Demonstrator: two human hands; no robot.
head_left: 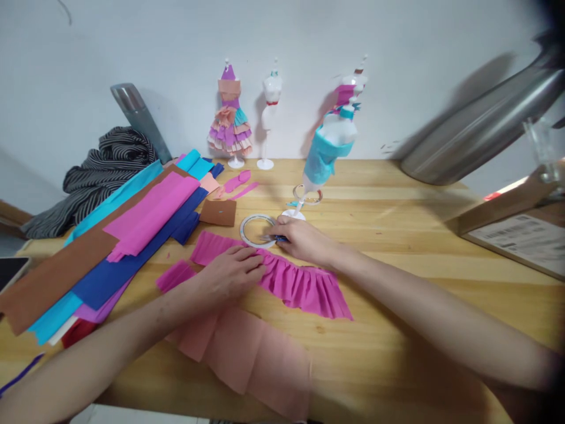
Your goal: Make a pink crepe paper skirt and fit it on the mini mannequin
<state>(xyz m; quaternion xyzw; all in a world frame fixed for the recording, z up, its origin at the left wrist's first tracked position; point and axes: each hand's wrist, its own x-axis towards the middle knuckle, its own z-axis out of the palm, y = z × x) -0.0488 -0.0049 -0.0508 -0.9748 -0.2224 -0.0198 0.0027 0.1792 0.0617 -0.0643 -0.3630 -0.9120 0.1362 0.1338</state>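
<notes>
My left hand point(233, 270) lies flat, fingers together, pressing on a pleated magenta crepe-paper strip point(304, 285) on the wooden table point(397, 235). My right hand point(298, 238) is closed in a pinch on a small blue thing at the strip's upper edge, too small to name, beside a white tape ring point(251, 225). A pleated pink paper strip point(251, 350) lies nearer me, under my left forearm. Just behind my right hand stands a small mannequin wrapped in turquoise paper point(326, 150).
Sheets of brown, blue, magenta and turquoise crepe paper point(119, 241) fan out at left. A dressed mini mannequin point(229, 118) and a bare white one point(270, 112) stand by the wall. Striped cloth point(101, 171), a steel flask point(136, 118), a cardboard box point(516, 229) at right.
</notes>
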